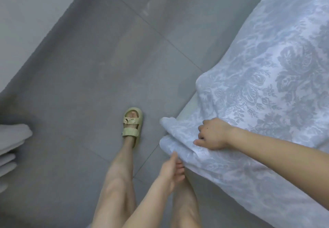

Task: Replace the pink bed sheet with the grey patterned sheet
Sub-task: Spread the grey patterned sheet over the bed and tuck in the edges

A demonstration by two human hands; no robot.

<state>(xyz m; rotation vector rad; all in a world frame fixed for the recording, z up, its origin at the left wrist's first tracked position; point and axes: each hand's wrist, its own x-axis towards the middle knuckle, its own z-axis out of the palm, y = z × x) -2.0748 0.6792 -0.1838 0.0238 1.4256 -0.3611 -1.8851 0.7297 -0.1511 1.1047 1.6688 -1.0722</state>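
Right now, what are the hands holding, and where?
Both hold the sheet: right hand grips a fold near its hanging corner, left hand pinches the edge below.

Your left: tiled floor (106,58) runs open from your feet to wall (26,5), a wide lane. Far left edge: pale stacked bundle (12,138) juts in, blurred, kind unclear. Your right: bed blocks way, grey patterned sheet (267,85) draped over it, folds hanging past bare mattress edge (188,108). Sandal (132,122) planted near hanging corner. Left hand (170,170) holds hem in tight gap between your right leg and cloth.
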